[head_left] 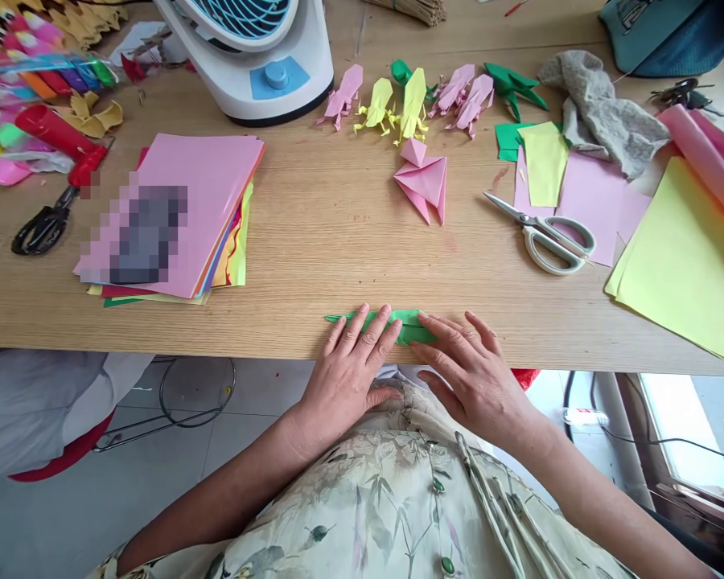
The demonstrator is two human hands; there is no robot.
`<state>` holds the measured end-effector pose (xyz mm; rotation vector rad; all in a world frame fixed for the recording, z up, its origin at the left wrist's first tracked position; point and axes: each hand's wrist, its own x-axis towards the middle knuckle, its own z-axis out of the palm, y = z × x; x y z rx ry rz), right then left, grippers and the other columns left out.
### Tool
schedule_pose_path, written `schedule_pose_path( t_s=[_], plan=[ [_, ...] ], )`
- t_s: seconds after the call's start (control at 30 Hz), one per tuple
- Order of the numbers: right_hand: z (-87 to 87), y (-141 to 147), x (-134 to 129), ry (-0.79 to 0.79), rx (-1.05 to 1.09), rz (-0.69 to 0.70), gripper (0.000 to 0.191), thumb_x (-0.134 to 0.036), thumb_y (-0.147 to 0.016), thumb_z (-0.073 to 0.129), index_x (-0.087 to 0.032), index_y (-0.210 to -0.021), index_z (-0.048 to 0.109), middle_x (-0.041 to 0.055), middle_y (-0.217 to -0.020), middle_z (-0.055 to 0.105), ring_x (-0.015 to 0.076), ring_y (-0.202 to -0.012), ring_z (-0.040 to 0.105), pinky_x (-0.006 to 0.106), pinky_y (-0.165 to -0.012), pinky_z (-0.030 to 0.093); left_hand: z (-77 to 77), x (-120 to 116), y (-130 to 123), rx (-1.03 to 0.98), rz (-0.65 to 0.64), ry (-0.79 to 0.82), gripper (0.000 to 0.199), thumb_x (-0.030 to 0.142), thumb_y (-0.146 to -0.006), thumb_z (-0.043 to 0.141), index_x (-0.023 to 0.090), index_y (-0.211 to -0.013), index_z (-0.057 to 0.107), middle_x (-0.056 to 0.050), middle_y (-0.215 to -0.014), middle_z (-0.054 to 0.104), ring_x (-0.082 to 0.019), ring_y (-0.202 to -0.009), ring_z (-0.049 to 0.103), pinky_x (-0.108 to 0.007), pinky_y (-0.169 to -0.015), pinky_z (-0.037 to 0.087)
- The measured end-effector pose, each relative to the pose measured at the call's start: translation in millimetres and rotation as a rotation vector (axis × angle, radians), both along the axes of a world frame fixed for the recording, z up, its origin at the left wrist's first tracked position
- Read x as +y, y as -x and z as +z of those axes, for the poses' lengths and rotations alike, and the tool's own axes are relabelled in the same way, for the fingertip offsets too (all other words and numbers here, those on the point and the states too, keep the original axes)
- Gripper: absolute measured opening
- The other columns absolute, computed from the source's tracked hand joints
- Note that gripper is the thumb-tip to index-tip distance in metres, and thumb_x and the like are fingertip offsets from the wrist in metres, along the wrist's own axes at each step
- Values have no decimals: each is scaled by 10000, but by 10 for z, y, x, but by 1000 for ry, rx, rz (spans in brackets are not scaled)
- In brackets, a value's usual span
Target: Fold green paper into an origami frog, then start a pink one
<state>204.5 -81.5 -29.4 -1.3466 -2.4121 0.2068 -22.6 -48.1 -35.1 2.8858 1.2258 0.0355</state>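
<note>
A narrow strip of folded green paper [408,326] lies flat at the table's front edge, its thin pointed end reaching out to the left. My left hand [355,354] rests over its left part with fingers stretched out flat. On the right end lie the fingertips of my right hand [467,362], spread apart and pressing down. Both hands touch the paper from above without gripping it. Part of the strip is hidden under the fingers.
Left of me lies a stack of coloured paper [205,185]. A white fan [271,64] stands behind it. Folded paper figures [413,104] line the back, with a pink folded piece [425,183] nearer. Scissors [549,233] and yellow sheets [693,249] are at right.
</note>
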Motion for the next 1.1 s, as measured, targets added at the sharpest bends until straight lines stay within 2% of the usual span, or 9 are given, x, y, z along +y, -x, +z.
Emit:
schedule_pose_path(
  t_s=[0.07, 0.2, 0.33, 0.57, 0.87, 0.97, 1.1],
  plan=[
    [25, -21, 17, -2, -3, 3, 265, -264, -968, 545, -210, -1220, 609, 158, -1492, 495, 271, -1333, 509, 559, -1170, 257, 9, -2, -8, 4, 1, 0, 944, 718, -849, 481, 175, -1579, 232, -88, -1641, 252, -352, -1500, 249, -519, -1191, 269],
    [-16, -19, 0, -36, -18, 8, 342, -248, -952, 573, -210, -1292, 576, 164, -1460, 523, 287, -1335, 506, 562, -1160, 283, 27, -17, -35, 21, 25, 18, 943, 718, -827, 524, 222, -1579, 244, -79, -1648, 231, -365, -1502, 242, -536, -1191, 277],
    [-78, -51, -51, -73, 29, -49, 344, -236, -940, 592, -185, -1279, 571, 167, -1428, 547, 277, -1285, 542, 547, -1148, 314, 42, -30, -58, 29, 31, 38, 982, 739, -779, 569, 279, -1580, 234, -90, -1653, 213, -393, -1499, 239, -577, -1182, 281],
    [-68, -128, -66, -74, 58, -122, 372, -205, -940, 579, -188, -1309, 538, 168, -1433, 539, 270, -1272, 559, 549, -1149, 311, 97, -42, -84, 46, 31, 55, 1106, 726, -663, 704, 338, -1577, 216, -142, -1652, 199, -432, -1492, 234, -605, -1175, 270],
    [-143, -106, -55, -88, 148, -171, 436, -190, -939, 552, -212, -1372, 499, 142, -1415, 556, 262, -1277, 553, 538, -1146, 325, 101, -85, -82, 10, 10, 42, 1195, 813, -597, 652, 396, -1580, 115, -170, -1662, 127, -470, -1496, 177, -643, -1167, 233],
    [-124, -105, -54, -72, 198, -197, 455, -173, -946, 523, -203, -1397, 474, 143, -1397, 568, 257, -1286, 545, 525, -1142, 338, 55, -92, -82, -30, -9, 19, 1201, 857, -618, 580, 342, -1592, 102, -194, -1655, 134, -483, -1494, 167, -663, -1158, 217],
    [-58, -84, 10, -59, 175, -202, 457, -214, -964, 513, -194, -1417, 457, 150, -1391, 570, 256, -1283, 542, 508, -1128, 355, -10, -111, -108, -25, 55, 5, 1196, 880, -713, 450, 139, -1597, 135, -195, -1652, 155, -451, -1509, 131, -631, -1190, 172]
  ],
)
